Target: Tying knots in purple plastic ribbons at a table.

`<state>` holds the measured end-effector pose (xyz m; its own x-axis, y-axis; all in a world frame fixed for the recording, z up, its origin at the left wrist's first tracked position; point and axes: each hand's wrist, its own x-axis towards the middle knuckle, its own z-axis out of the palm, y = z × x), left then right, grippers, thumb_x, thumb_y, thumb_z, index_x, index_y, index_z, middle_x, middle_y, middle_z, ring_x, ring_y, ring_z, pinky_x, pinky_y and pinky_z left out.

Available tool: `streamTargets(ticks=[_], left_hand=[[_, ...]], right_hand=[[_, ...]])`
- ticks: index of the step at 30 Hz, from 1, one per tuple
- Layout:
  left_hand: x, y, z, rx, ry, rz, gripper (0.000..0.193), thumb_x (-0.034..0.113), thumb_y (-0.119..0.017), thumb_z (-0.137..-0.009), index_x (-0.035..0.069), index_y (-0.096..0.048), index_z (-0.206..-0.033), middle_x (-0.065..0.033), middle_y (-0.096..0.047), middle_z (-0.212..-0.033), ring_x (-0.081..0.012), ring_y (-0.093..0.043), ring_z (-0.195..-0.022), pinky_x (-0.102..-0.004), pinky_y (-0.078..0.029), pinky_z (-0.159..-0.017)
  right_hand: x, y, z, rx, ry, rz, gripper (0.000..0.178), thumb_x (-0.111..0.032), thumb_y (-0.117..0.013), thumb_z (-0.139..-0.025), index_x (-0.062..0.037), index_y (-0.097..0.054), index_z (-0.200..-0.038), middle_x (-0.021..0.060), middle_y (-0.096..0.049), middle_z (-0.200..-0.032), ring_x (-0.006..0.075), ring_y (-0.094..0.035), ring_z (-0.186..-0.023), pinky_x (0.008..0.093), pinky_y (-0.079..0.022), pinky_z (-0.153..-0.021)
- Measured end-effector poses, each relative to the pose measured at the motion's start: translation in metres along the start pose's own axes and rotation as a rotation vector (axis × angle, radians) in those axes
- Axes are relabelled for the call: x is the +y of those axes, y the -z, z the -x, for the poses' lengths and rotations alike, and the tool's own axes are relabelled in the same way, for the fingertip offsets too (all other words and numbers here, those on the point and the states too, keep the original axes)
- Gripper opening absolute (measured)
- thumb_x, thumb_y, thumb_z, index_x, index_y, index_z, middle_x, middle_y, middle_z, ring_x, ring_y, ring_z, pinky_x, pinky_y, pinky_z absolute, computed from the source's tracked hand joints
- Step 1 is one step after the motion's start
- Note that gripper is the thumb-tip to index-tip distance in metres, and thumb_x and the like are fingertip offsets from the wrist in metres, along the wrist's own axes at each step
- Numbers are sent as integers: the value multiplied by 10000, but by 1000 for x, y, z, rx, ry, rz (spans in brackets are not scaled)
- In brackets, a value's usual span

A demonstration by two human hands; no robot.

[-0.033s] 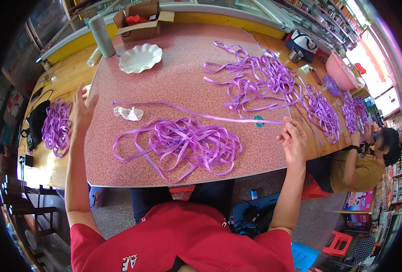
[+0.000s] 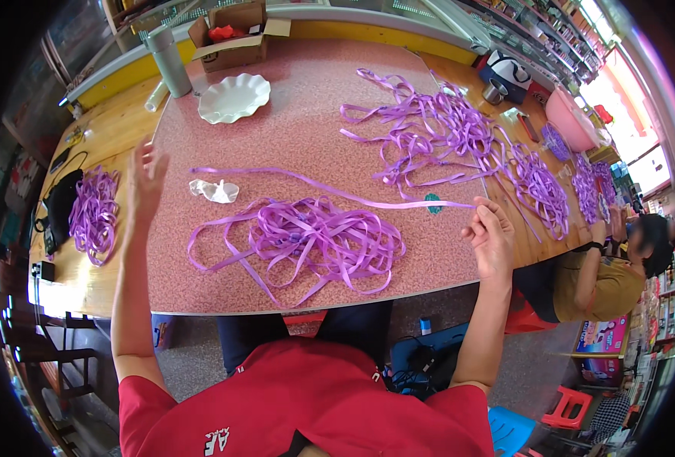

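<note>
My right hand (image 2: pixel 493 236) pinches one end of a single purple ribbon (image 2: pixel 330 188) between thumb and fingers. The ribbon runs leftward across the pink table (image 2: pixel 292 145), its far end lying loose. At the table's left edge my left hand (image 2: pixel 148 183) is raised and empty, fingers apart and slightly blurred. Between my arms sits a loose heap of looped purple ribbons (image 2: pixel 307 240). A crumpled clear-white scrap (image 2: pixel 215 190) lies beyond its left side. Near the held ribbon's right part is a green oval mark (image 2: pixel 433 202) on the tabletop.
More purple ribbons spread at the far right (image 2: pixel 436 126), with another bundle (image 2: pixel 94 213) on the left wooden table. A white scalloped plate (image 2: pixel 234 99), a pale green bottle (image 2: pixel 168 62) and a cardboard box (image 2: pixel 234 42) stand at the back. Another person (image 2: pixel 607 278) sits at right.
My left hand has shifted slightly to the right, towards the table. My right hand keeps its pinch on the ribbon end, almost unmoved.
</note>
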<state>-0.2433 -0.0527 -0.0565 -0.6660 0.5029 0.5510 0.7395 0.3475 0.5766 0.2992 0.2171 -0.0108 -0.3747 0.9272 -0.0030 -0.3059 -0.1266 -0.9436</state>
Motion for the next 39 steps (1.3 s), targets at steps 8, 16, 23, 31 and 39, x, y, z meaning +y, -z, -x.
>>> streamTargets(ticks=[8, 16, 23, 31, 39], left_hand=[[256, -57, 103, -1464, -266, 1038, 577, 426, -453, -1034, 20, -439, -1444, -168, -519, -1401, -268, -468, -1331, -408, -354, -1120], [322, -109, 151, -1280, 503, 1836, 731, 535, -432, -1005, 53, -270, -1530, -166, -422, -1489, -266, -392, -1390, -445, -305, -1140], [233, -104, 76, -815, 748, 1823, 368, 302, -402, -1048, 56, -531, -1290, -142, -610, -1309, -294, -577, -1211, -464, -440, -1045], [138, -86, 20, -341, 776, 1665, 395, 253, -334, -1065, -44, -482, -1281, -234, -610, -1256, -375, -581, -1203, -501, -462, -1059], [177, -68, 60, -476, 473, 1429, 403, 253, -377, -1073, -69, -522, -1266, -149, -670, -1035, -223, -671, -921, -349, -558, -847]], right_hand=[[-17, -53, 45, -168, 72, -123, 166, -99, -601, -971, -7, -663, -1094, 25, -609, -819, 59, -489, -628, 272, -489, -595], [3, -60, 71, -267, -85, -349, 177, -60, -588, -961, 10, -664, -1104, 32, -564, -749, 87, -505, -640, 310, -520, -600], [17, 23, 54, -116, 2, -665, 231, -111, -558, -1002, -4, -562, -1208, 47, -540, -926, 96, -482, -726, 238, -458, -642], [25, 124, 48, 297, 208, -217, 280, -187, -593, -999, -27, -559, -1226, 14, -579, -976, 87, -529, -775, 269, -494, -762], [10, 130, 18, 148, 318, -265, 281, -158, -557, -999, 9, -583, -1223, 127, -633, -1106, 220, -600, -1071, 410, -490, -1017]])
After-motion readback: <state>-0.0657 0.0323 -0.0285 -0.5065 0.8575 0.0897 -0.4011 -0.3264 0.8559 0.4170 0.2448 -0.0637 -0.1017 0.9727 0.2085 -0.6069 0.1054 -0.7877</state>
